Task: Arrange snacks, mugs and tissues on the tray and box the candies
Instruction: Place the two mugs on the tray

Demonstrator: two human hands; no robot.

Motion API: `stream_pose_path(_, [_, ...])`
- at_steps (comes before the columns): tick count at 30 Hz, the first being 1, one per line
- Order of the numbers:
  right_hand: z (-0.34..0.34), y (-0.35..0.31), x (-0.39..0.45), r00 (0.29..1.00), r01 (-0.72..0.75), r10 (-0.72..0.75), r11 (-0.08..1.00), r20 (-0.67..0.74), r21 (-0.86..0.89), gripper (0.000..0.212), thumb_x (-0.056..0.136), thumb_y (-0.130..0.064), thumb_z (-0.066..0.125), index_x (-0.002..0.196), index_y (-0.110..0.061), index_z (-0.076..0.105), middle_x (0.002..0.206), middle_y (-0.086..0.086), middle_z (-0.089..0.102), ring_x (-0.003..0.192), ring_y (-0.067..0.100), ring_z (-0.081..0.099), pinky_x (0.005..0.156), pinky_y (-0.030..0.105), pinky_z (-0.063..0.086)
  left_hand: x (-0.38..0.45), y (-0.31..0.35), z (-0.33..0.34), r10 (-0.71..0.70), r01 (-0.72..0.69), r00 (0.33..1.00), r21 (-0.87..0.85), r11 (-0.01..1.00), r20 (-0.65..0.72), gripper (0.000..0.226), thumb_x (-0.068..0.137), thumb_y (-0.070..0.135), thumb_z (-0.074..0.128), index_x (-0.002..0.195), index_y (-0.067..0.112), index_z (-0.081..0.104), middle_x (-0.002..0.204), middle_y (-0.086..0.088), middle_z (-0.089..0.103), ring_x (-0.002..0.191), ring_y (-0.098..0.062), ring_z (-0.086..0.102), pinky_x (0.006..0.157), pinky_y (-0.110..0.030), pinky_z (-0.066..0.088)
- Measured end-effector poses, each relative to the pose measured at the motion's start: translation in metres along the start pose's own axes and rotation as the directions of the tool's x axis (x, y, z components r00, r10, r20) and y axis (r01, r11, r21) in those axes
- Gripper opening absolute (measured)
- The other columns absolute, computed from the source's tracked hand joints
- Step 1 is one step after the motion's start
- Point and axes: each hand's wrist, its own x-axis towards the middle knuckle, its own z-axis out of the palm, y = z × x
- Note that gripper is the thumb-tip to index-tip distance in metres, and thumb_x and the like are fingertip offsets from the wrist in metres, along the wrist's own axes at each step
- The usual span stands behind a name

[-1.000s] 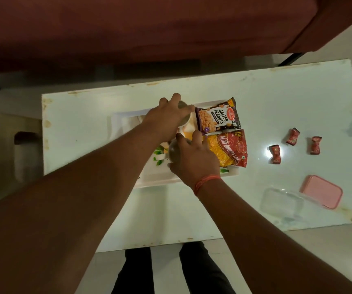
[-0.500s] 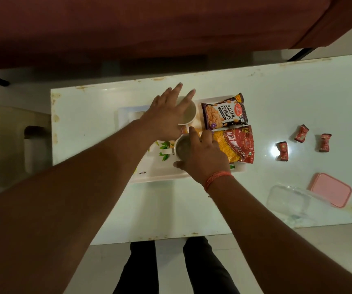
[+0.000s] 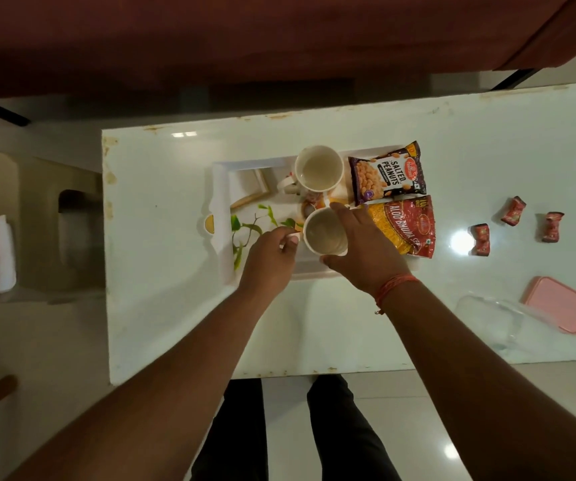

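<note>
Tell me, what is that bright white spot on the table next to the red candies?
In the head view, it is glare: a lamp overhead mirrored in the glossy table, beside the nearest candy. A fainter reflection shows near the far edge.

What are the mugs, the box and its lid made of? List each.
Mugs: likely glazed ceramic, glossy white, thick rims.
Box: clear plastic or glass; the table shows through.
Lid: pink, matte, probably plastic.

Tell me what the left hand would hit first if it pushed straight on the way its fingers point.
The left hand points up and right; its fingertips are already at the near mug's handle, so it would meet the near mug first. Depth is uncertain from above.
</note>
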Motion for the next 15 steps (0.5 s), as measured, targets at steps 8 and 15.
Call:
stream_pose_path(8, [-0.019, -0.003, 0.007, 0.999, -0.023, 0.026, 0.997, -0.042, 0.067, 0.083, 0.083, -0.033, 0.075, 0.15, -0.017, 0.029, 0.143, 0.013, 0.038, 0.128, 0.03, 0.046, 0.107, 0.041, 0.042, 0.014, -0.003, -0.009, -0.045, 0.033, 0.996, -0.149, 0.988, -0.074, 0.031, 0.097, 0.037, 0.05, 0.123, 0.024, 0.06, 0.12, 0.0, 0.062, 0.106, -0.018, 0.061, 0.091, -0.033, 0.048])
stream_pose_path(15, [-0.051, -0.028, 0.08, 0.998, -0.06, 0.062, 0.983, -0.004, 0.176, 0.079, 0.09, -0.032, 0.066, 0.155, -0.017, 0.022, 0.155, 0.013, 0.025, 0.14, 0.03, 0.035, 0.112, 0.039, 0.032, 0.076, 0.022, -0.028, -0.307, 0.297, 0.948, -0.584, 0.755, 0.085, 0.021, 0.098, 0.023, 0.051, 0.116, 0.023, 0.062, 0.115, -0.005, 0.069, 0.101, -0.019, 0.069, 0.095, -0.039, 0.054])
